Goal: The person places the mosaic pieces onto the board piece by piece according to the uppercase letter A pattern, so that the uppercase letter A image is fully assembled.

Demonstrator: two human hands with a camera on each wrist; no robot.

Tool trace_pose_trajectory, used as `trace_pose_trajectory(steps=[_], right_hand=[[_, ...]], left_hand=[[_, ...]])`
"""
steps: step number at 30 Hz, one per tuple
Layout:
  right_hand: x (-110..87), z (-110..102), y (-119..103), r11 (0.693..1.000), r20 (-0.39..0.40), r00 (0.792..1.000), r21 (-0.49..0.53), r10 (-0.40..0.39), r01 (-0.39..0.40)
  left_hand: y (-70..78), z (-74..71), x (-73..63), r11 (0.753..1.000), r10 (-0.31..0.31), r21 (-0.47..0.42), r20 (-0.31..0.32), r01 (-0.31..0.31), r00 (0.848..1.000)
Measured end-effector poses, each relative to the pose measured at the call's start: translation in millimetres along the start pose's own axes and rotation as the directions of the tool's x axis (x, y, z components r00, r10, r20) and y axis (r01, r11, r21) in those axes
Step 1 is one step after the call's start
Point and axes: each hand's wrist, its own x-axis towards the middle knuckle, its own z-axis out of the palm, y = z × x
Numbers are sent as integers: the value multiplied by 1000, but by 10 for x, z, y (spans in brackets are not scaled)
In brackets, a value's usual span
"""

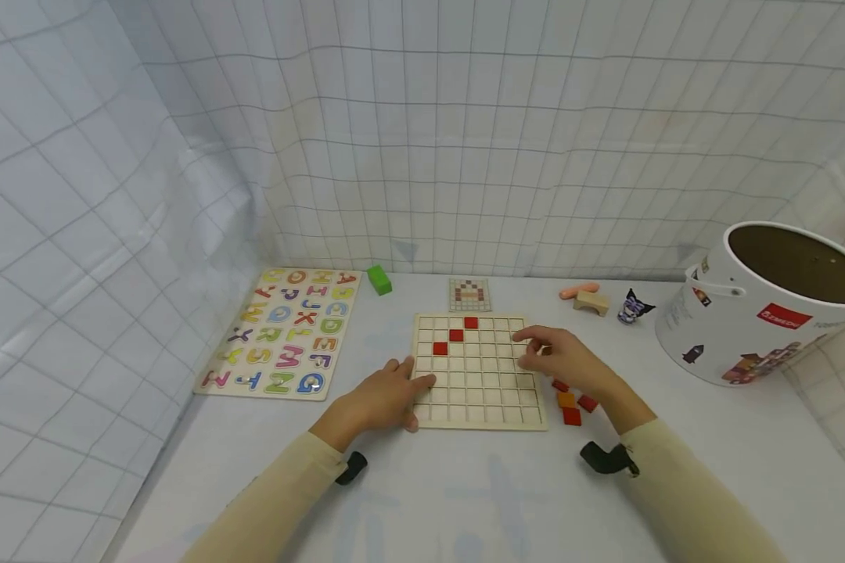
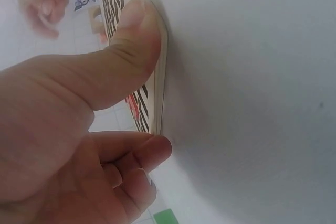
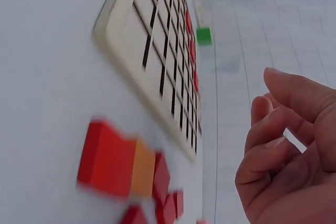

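Observation:
A pale wooden grid board (image 1: 493, 375) lies flat, with three red square tiles (image 1: 456, 335) set in a diagonal line near its far left corner. My left hand (image 1: 387, 395) holds the board's left edge; in the left wrist view its thumb (image 2: 139, 40) lies over the board near a corner, while other fingers touch the side farther along. Above the right edge hovers my right hand (image 1: 559, 360), fingers loosely bent and thumb apart from them, nothing showing between. Several loose red tiles (image 3: 105, 161) and an orange tile (image 1: 566, 400) lie beside the board, near my right wrist.
Behind the board is a small pattern card (image 1: 469, 305). An alphabet puzzle (image 1: 267, 336) and a green block (image 1: 379, 280) are to the left. At right stand a wooden arch block (image 1: 591, 303), a small figure (image 1: 632, 307) and a large white bucket (image 1: 718, 328). Gridded sheeting surrounds the table.

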Motion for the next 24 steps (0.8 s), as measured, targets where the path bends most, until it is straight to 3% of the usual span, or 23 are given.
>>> trace_pose_trajectory(steps=[6, 10, 16, 24], right_hand=[[-473, -605, 555, 990, -163, 977, -7, 140, -143], [-681, -824, 829, 967, -150, 959, -45, 241, -250], [-739, -855, 985, 954, -57, 957, -80, 286, -290], [-629, -817, 1010, 961, -25, 975, -162, 222, -223]], left_hand=[[4, -12, -6, 1000, -9, -8, -12, 9, 1000], [12, 8, -6, 999, -17, -30, -2, 17, 1000], [6, 37, 2, 1000, -14, -23, -8, 14, 1000], [11, 26, 3, 999, -28, -20, -13, 28, 1000]])
